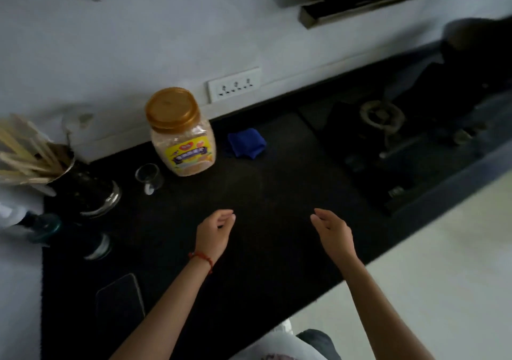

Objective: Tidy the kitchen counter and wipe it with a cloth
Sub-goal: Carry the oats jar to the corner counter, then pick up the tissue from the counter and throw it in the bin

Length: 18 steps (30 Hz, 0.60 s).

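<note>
Both hands hover over the black tabletop and hold nothing. The left hand has its fingers loosely curled, and a red thread bracelet circles its wrist; the right hand is relaxed too, fingers slightly bent and pointing toward the wall.

A blue cloth lies crumpled at the back of the tabletop, close to the wall and well apart from either hand. Just left of it stands a clear plastic jar with a gold lid and a yellow label, filled with something pale and grainy. In front of the jar and to its left sits a small clear glass.

Farther left, a dark holder carries a bundle of wooden utensils that fan out leftward — next to it is a round shiny metal piece, too blurred to name. A phone lies flat near the front left of the tabletop. On the right a gas stove sits with one burner ring showing. A white socket plate is set in the wall above the cloth.
</note>
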Each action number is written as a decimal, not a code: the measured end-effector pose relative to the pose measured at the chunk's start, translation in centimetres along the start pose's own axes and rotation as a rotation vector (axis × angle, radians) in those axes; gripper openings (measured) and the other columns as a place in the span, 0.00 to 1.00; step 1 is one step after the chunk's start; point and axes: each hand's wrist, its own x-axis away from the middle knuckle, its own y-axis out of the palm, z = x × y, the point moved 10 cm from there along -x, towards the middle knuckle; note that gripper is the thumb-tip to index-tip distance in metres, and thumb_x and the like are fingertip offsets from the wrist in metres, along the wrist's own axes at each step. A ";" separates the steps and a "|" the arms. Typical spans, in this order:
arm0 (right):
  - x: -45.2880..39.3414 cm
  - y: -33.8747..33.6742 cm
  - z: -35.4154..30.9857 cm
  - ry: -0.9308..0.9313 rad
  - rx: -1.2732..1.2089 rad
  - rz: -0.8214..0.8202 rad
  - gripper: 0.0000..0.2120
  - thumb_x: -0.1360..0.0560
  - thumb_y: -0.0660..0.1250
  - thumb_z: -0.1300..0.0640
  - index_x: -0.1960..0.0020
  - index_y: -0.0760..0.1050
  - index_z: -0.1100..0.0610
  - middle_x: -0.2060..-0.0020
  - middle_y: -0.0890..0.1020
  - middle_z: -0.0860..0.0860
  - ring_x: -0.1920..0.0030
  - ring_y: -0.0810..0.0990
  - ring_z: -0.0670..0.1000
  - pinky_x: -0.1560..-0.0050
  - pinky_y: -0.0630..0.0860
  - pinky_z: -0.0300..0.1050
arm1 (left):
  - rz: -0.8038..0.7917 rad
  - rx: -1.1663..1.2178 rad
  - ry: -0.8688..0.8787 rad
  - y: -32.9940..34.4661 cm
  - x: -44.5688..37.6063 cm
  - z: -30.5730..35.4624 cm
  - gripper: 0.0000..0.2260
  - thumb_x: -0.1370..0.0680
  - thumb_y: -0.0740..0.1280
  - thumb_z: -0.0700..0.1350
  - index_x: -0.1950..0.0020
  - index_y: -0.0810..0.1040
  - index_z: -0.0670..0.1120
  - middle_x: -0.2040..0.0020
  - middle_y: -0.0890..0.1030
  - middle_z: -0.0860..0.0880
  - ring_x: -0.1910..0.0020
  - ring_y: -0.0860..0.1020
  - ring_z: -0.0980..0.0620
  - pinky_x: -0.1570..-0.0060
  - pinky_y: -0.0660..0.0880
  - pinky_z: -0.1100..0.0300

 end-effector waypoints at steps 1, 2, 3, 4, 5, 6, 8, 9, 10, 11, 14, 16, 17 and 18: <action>1.1 -1.5 1.6 0.036 -0.025 0.044 0.18 0.24 0.63 0.52 0.36 0.72 0.55 0.41 0.79 0.53 0.41 0.77 0.52 0.46 0.69 0.39 | -0.046 -0.010 0.014 1.1 0.3 0.5 0.12 0.23 0.62 0.45 0.42 0.76 0.43 0.46 0.79 0.47 0.49 0.74 0.56 0.47 0.70 0.62; 2.2 -2.9 3.4 0.072 -0.053 0.090 0.17 0.24 0.63 0.52 0.37 0.73 0.56 0.42 0.80 0.53 0.42 0.78 0.52 0.47 0.69 0.39 | -0.093 -0.015 0.024 2.4 0.5 1.1 0.12 0.23 0.62 0.45 0.42 0.76 0.43 0.47 0.79 0.47 0.49 0.74 0.55 0.46 0.70 0.61; 3.5 -4.3 5.1 0.101 -0.083 0.136 0.16 0.24 0.63 0.53 0.38 0.74 0.56 0.43 0.81 0.54 0.44 0.78 0.53 0.48 0.70 0.39 | -0.140 -0.014 0.030 3.7 0.8 1.6 0.11 0.23 0.62 0.45 0.43 0.76 0.43 0.48 0.79 0.47 0.49 0.76 0.54 0.46 0.71 0.60; 4.7 -5.6 6.9 0.126 -0.113 0.179 0.15 0.24 0.63 0.53 0.39 0.75 0.57 0.45 0.81 0.54 0.46 0.79 0.52 0.49 0.69 0.39 | -0.187 -0.011 0.044 5.3 1.1 2.3 0.11 0.23 0.62 0.45 0.44 0.77 0.44 0.49 0.80 0.47 0.49 0.77 0.52 0.47 0.72 0.59; 6.0 -7.0 8.7 0.156 -0.141 0.222 0.15 0.24 0.63 0.54 0.40 0.76 0.57 0.47 0.82 0.53 0.49 0.79 0.51 0.50 0.68 0.39 | -0.239 -0.012 0.069 7.1 1.7 3.1 0.10 0.23 0.63 0.44 0.45 0.78 0.44 0.52 0.80 0.47 0.49 0.78 0.50 0.47 0.73 0.59; 7.4 -8.4 10.6 0.195 -0.165 0.269 0.14 0.24 0.64 0.54 0.41 0.76 0.57 0.50 0.82 0.52 0.51 0.78 0.49 0.51 0.67 0.38 | -0.295 -0.017 0.102 9.0 2.4 4.1 0.09 0.24 0.63 0.44 0.46 0.78 0.44 0.54 0.80 0.48 0.50 0.79 0.49 0.48 0.74 0.58; 10.2 -11.1 14.8 0.277 -0.225 0.370 0.13 0.24 0.64 0.54 0.42 0.77 0.57 0.51 0.82 0.51 0.51 0.78 0.49 0.50 0.68 0.40 | -0.406 -0.033 0.181 13.2 4.4 6.3 0.09 0.24 0.63 0.43 0.47 0.78 0.42 0.56 0.80 0.48 0.52 0.79 0.48 0.48 0.75 0.56; 11.6 -12.2 17.1 0.314 -0.261 0.422 0.13 0.25 0.65 0.54 0.43 0.78 0.58 0.50 0.82 0.52 0.49 0.80 0.52 0.49 0.71 0.42 | -0.453 -0.039 0.216 15.3 5.5 7.2 0.09 0.24 0.63 0.42 0.47 0.78 0.41 0.56 0.80 0.47 0.52 0.79 0.48 0.49 0.75 0.56; 13.0 -13.3 19.3 0.354 -0.287 0.470 0.12 0.25 0.65 0.55 0.44 0.78 0.58 0.49 0.83 0.55 0.48 0.81 0.54 0.47 0.72 0.45 | -0.501 -0.043 0.244 17.3 6.8 8.1 0.09 0.24 0.63 0.42 0.47 0.79 0.41 0.56 0.80 0.46 0.53 0.79 0.48 0.48 0.75 0.56; 14.4 -14.3 21.4 0.392 -0.309 0.514 0.12 0.25 0.65 0.55 0.44 0.78 0.59 0.50 0.83 0.56 0.47 0.81 0.56 0.46 0.73 0.48 | -0.552 -0.050 0.263 19.5 8.0 8.8 0.09 0.24 0.64 0.41 0.47 0.79 0.40 0.56 0.80 0.45 0.53 0.79 0.49 0.49 0.75 0.56; 18.6 -16.6 27.6 0.498 -0.377 0.622 0.12 0.25 0.65 0.56 0.45 0.79 0.60 0.55 0.81 0.54 0.47 0.81 0.58 0.44 0.75 0.55 | -0.701 -0.101 0.280 26.0 11.2 9.8 0.07 0.25 0.64 0.41 0.49 0.79 0.42 0.59 0.80 0.47 0.57 0.77 0.50 0.53 0.73 0.58; 21.1 -17.9 31.3 0.558 -0.426 0.678 0.13 0.25 0.65 0.56 0.44 0.78 0.61 0.53 0.82 0.55 0.47 0.81 0.58 0.43 0.76 0.57 | -0.791 -0.146 0.282 30.4 13.2 9.8 0.04 0.25 0.65 0.40 0.52 0.78 0.44 0.62 0.79 0.49 0.59 0.76 0.50 0.55 0.71 0.58; 22.3 -18.5 33.1 0.593 -0.448 0.700 0.13 0.25 0.65 0.55 0.43 0.78 0.61 0.52 0.82 0.56 0.47 0.80 0.58 0.43 0.76 0.56 | -0.830 -0.176 0.278 32.6 14.2 9.7 0.03 0.25 0.65 0.40 0.53 0.77 0.46 0.63 0.78 0.50 0.59 0.76 0.49 0.55 0.71 0.58; 23.5 -19.0 34.9 0.631 -0.478 0.718 0.14 0.25 0.65 0.55 0.43 0.77 0.61 0.52 0.82 0.57 0.48 0.80 0.57 0.43 0.76 0.55 | -0.867 -0.208 0.273 34.7 15.3 9.6 0.03 0.25 0.65 0.41 0.53 0.77 0.46 0.63 0.79 0.49 0.59 0.77 0.48 0.56 0.71 0.58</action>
